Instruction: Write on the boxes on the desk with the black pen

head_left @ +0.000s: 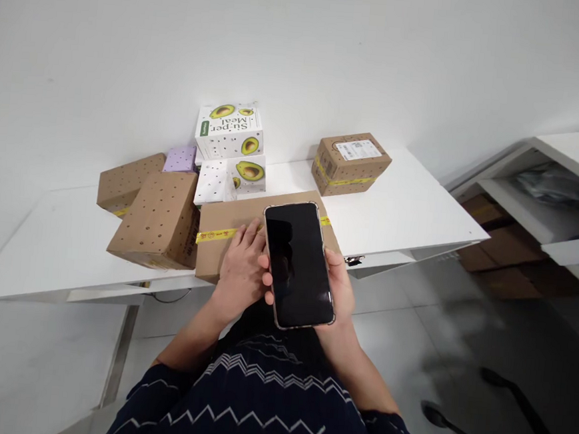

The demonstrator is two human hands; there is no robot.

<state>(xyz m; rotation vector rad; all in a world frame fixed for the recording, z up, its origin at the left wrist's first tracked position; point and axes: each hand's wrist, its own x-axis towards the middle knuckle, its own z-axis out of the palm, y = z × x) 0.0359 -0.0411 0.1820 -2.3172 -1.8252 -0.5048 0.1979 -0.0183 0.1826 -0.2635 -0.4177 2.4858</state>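
My right hand is wrapped round a smartphone in a clear case, held up in front of my body. Its screen is dark and shows a dim reflection. Just left of the phone, my left hand lies flat with fingers stretched out on a large cardboard box. Yellow printed tape runs across that box's top. The phone covers part of the box's right side and the left hand's fingertips come close to the phone's edge.
On the white table a dotted carton stands left, with another carton and a purple box behind. White avocado-print boxes are stacked at the back. A labelled parcel sits right. A shelf unit stands far right.
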